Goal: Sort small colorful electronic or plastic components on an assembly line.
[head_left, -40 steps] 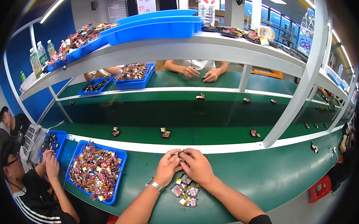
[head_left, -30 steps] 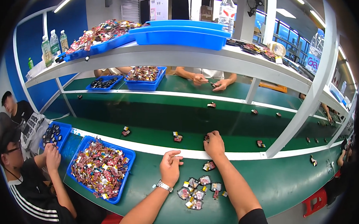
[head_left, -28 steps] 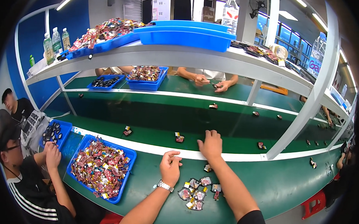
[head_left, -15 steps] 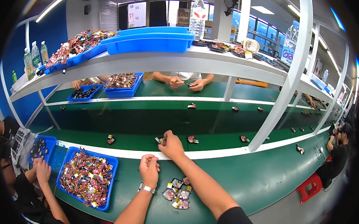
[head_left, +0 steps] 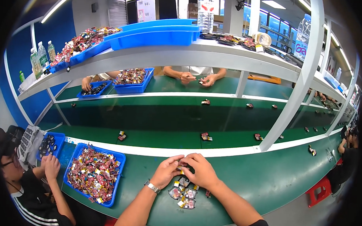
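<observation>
Over the near green worktop, my left hand [head_left: 167,170], with a metal watch on its wrist, meets my right hand [head_left: 199,170]. Fingers of both are closed around a small electronic assembly [head_left: 180,168], of which only a bit of yellow and white shows. Just below them lies a small cluster of similar assemblies [head_left: 186,203], dark clear-edged housings with red boards and yellow-white tabs. One more reddish piece [head_left: 208,193] lies beside my right wrist.
A blue tray [head_left: 122,166] heaped with red boards stands to my left, beside a seated co-worker [head_left: 27,187]. Spaced assemblies [head_left: 206,136] lie on the green belt beyond the white rail [head_left: 155,150]. A slanted white post [head_left: 291,105] rises at right. Another person's hands [head_left: 198,79] work opposite.
My right hand has come back from the belt toward me and joined my left hand above the cluster. The view has shifted slightly.
</observation>
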The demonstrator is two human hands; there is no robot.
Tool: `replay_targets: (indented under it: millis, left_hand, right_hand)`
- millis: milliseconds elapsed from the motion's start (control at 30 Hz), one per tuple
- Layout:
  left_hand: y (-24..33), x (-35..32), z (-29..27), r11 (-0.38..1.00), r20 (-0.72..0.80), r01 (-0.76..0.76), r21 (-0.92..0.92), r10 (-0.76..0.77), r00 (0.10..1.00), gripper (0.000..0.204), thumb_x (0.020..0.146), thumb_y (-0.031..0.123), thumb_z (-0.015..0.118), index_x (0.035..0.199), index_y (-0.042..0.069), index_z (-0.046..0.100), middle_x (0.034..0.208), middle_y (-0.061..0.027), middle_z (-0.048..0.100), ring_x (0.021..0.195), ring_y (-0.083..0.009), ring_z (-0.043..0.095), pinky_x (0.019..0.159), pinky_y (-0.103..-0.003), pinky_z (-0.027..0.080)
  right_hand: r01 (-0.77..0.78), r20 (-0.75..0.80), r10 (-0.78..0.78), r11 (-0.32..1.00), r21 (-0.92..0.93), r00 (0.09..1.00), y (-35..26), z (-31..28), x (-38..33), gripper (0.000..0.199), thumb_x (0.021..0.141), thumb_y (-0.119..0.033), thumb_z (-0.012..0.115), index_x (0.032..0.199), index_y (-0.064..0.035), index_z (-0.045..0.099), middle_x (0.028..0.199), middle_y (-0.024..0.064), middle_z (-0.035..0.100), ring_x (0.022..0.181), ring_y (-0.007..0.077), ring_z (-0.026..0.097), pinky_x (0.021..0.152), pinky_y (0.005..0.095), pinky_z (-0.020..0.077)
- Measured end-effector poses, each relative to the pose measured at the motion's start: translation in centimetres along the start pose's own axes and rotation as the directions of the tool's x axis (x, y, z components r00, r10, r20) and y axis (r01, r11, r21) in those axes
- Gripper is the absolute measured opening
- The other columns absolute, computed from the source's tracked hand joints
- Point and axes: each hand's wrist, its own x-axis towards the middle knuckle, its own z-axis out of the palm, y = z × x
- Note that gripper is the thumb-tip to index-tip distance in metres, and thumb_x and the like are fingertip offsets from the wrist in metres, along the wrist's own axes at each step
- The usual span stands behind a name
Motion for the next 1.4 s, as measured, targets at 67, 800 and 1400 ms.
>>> replay_targets:
  millis: [67,800,1400]
  left_hand:
    - [-0.5,0.3,-0.2,1.000,-0.003,-0.002,0.000,0.002,1.000,0.035,0.102,0.012,0.044,0.135,0.000,0.046,0.123,-0.0105,0.059,0.108,-0.0180,0.061,0.094,-0.035,0.051]
    - [-0.7,0.4,-0.2,1.000,0.018,0.008,0.012,-0.008,1.000,0.029,0.099,0.006,0.046,0.127,0.002,0.045,0.128,-0.0104,0.055,0.115,-0.0190,0.057,0.100,-0.040,0.048]
    - [-0.4,0.3,-0.5,1.000,0.152,-0.006,0.012,0.005,0.988,0.039,0.094,0.001,0.050,0.132,0.004,0.043,0.130,-0.0075,0.053,0.116,-0.0158,0.055,0.100,-0.034,0.047]
  right_hand:
    - [-0.044,-0.063,0.040,0.997,-0.071,0.997,-0.5,1.1,-0.2,0.023,0.076,-0.010,0.073,0.099,-0.0088,0.068,0.103,0.0068,0.062,0.093,0.0242,0.061,0.077,0.0347,0.0534]
    - [0.170,0.017,-0.169,0.985,-0.042,0.985,1.6,0.0,0.4,0.016,0.074,-0.004,0.072,0.085,-0.0069,0.060,0.120,0.0124,0.054,0.113,0.0311,0.053,0.094,0.0411,0.0459]
    - [0.031,0.067,-0.036,0.998,0.063,0.997,2.1,0.4,0.0,0.010,0.082,-0.011,0.069,0.090,-0.0058,0.071,0.120,0.0107,0.057,0.116,0.0297,0.052,0.094,0.0387,0.0475]
